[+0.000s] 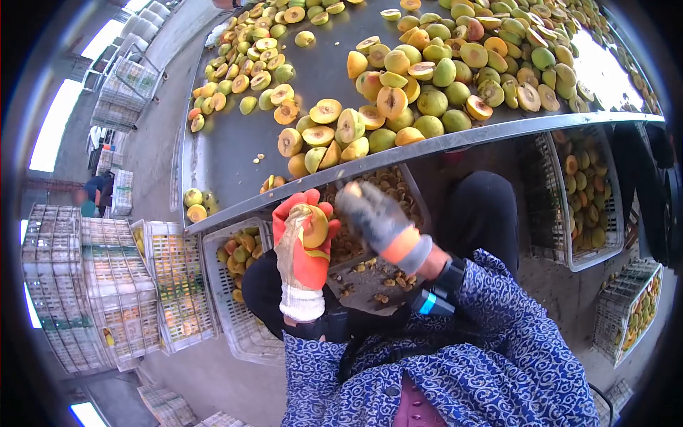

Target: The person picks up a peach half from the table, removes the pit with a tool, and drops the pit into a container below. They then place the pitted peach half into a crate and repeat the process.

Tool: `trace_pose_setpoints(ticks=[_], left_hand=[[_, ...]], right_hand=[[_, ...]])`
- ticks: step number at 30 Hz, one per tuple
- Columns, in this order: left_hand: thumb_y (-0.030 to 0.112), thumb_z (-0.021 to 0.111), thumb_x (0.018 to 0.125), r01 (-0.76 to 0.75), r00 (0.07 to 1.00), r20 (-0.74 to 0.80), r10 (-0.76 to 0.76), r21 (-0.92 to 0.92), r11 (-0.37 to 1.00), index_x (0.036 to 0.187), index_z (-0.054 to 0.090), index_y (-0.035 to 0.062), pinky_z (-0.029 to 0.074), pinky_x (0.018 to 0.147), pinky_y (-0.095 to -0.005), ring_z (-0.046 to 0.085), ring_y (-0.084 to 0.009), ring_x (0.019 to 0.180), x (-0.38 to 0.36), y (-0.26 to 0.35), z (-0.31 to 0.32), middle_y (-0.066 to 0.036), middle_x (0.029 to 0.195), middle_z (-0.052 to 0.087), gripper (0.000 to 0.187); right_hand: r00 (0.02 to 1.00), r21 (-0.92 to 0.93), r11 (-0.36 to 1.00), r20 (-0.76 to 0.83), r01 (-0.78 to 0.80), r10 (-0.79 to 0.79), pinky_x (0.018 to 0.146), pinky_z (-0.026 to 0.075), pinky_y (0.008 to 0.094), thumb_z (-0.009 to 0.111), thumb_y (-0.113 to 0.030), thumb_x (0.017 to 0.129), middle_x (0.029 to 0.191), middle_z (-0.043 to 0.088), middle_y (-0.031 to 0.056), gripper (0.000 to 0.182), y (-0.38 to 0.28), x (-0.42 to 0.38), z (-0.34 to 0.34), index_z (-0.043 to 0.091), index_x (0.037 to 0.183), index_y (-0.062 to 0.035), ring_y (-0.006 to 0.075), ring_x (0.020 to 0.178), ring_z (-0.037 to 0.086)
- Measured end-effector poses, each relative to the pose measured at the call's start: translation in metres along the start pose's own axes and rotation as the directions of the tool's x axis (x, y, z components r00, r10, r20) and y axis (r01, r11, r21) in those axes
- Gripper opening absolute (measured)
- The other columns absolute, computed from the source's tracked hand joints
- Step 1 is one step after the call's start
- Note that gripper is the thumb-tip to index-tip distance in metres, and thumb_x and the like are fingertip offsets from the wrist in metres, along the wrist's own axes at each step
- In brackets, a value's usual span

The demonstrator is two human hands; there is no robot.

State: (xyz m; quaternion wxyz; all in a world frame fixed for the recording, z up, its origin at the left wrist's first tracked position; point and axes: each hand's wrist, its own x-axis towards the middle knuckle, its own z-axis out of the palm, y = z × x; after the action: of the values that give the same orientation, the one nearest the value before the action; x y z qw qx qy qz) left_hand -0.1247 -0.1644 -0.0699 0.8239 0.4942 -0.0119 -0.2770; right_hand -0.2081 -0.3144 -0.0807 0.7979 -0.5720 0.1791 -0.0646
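Note:
My left hand (302, 242), in an orange and white glove, is wrapped round a halved yellow fruit (314, 228) with its cut face up, just below the table's front edge. To its right is my right hand (370, 213), in a dark glove with an orange band, smeared by motion; its fingers and anything in them cannot be made out. Halved fruits (326, 111) lie on the metal table (242, 153) beyond both hands. Below them, a crate (416, 192) holds small brown pieces.
A crate of fruit (245, 334) stands left of my legs, near stacked crates (121, 285). More fruit crates stand under the table (558, 199) and on the floor (626, 313) at right. Another person (99, 191) is far off at left.

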Motion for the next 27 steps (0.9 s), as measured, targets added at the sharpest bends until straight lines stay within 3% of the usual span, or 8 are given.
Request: trace_pose_setpoints(ticks=[2, 3, 4, 6, 10, 14, 18, 27], left_hand=[[0.015, 0.062, 0.102, -0.123, 0.987, -0.11, 0.121, -0.01, 0.992, 0.122, 0.059, 0.0123, 0.063, 0.085, -0.0452, 0.068, -0.0285, 0.108, 0.001, -0.012, 0.004, -0.01, 0.128, 0.066, 0.021], [0.014, 0.062, 0.101, -0.118, 0.988, -0.105, 0.11, -0.073, 0.99, 0.12, 0.06, 0.0124, 0.062, 0.091, -0.0478, 0.068, -0.0298, 0.108, -0.002, -0.011, 0.009, -0.009, 0.124, 0.066, 0.02], [0.014, 0.063, 0.101, -0.161, 0.979, -0.138, 0.15, -0.079, 0.984, 0.12, 0.06, 0.0124, 0.062, 0.091, -0.048, 0.068, -0.0298, 0.108, -0.003, -0.013, 0.012, -0.009, 0.123, 0.066, 0.02], [0.014, 0.063, 0.101, -0.239, 0.955, -0.199, 0.218, -0.086, 0.967, 0.12, 0.06, 0.0125, 0.061, 0.093, -0.0484, 0.067, -0.0299, 0.108, -0.007, -0.017, 0.02, -0.009, 0.121, 0.066, 0.02], [0.016, 0.063, 0.101, -0.26, 0.962, -0.146, 0.23, -0.239, 0.936, 0.114, 0.062, 0.011, 0.055, 0.104, -0.0547, 0.066, -0.0317, 0.113, -0.01, -0.018, 0.027, -0.009, 0.116, 0.068, 0.014], [0.025, 0.059, 0.104, -0.086, 0.996, -0.043, 0.076, -0.31, 0.947, 0.112, 0.065, 0.01, 0.052, 0.106, -0.0572, 0.066, -0.0334, 0.116, -0.008, -0.014, 0.023, -0.012, 0.12, 0.071, 0.018], [0.032, 0.056, 0.106, -0.163, 0.987, -0.03, 0.161, -0.257, 0.952, 0.115, 0.065, 0.0126, 0.054, 0.104, -0.0563, 0.068, -0.0337, 0.112, -0.006, -0.025, 0.021, -0.011, 0.12, 0.072, 0.024], [0.023, 0.065, 0.101, -0.3, 0.952, -0.096, 0.29, -0.111, 0.947, 0.11, 0.062, 0.0167, 0.061, 0.092, -0.0529, 0.071, -0.032, 0.106, -0.005, -0.031, 0.033, -0.011, 0.114, 0.073, 0.011]], right_hand=[[0.919, -0.337, 0.857, 0.2, 0.39, -0.339, 0.075, 0.053, 0.0371, 0.06, -0.038, 0.103, 0.092, 0.065, 0.0103, 0.035, 0.031, -0.012, 0.006, 0.062, 0.112, -0.0043, 0.0244, 0.085, 0.064], [0.981, -0.037, 0.983, 0.081, 0.18, -0.177, 0.076, 0.052, 0.0425, 0.056, -0.038, 0.105, 0.098, 0.067, 0.0166, 0.035, 0.013, -0.031, 0.023, 0.061, 0.11, -0.004, 0.0343, 0.091, 0.066], [0.974, -0.166, 0.962, 0.103, 0.216, -0.201, 0.074, 0.051, 0.0467, 0.055, -0.04, 0.105, 0.098, 0.069, 0.0219, 0.036, 0.024, -0.03, 0.023, 0.06, 0.108, -0.0041, 0.0429, 0.092, 0.066], [0.985, -0.347, 0.923, 0.107, 0.164, -0.134, 0.072, 0.051, 0.0498, 0.056, -0.043, 0.104, 0.093, 0.069, 0.0244, 0.039, 0.022, -0.031, 0.023, 0.059, 0.107, -0.0046, 0.0464, 0.088, 0.066], [0.978, -0.448, 0.869, 0.094, 0.211, -0.188, 0.071, 0.051, 0.0519, 0.056, -0.045, 0.104, 0.089, 0.069, 0.0244, 0.041, 0.021, -0.033, 0.022, 0.059, 0.108, -0.0051, 0.0471, 0.085, 0.066], [0.982, -0.468, 0.863, 0.089, 0.189, -0.167, 0.071, 0.051, 0.0517, 0.055, -0.046, 0.104, 0.09, 0.069, 0.0249, 0.042, 0.026, -0.031, 0.02, 0.059, 0.108, -0.0047, 0.0468, 0.086, 0.066], [0.984, -0.444, 0.878, 0.083, 0.178, -0.157, 0.073, 0.052, 0.0513, 0.053, -0.047, 0.105, 0.092, 0.069, 0.0265, 0.044, 0.027, -0.029, 0.021, 0.059, 0.108, -0.0032, 0.0475, 0.089, 0.066], [0.994, -0.308, 0.948, 0.091, 0.087, -0.062, 0.079, 0.052, 0.0499, 0.051, -0.047, 0.106, 0.095, 0.068, 0.0293, 0.048, 0.03, -0.024, 0.024, 0.059, 0.112, 0.0003, 0.0477, 0.093, 0.066]])
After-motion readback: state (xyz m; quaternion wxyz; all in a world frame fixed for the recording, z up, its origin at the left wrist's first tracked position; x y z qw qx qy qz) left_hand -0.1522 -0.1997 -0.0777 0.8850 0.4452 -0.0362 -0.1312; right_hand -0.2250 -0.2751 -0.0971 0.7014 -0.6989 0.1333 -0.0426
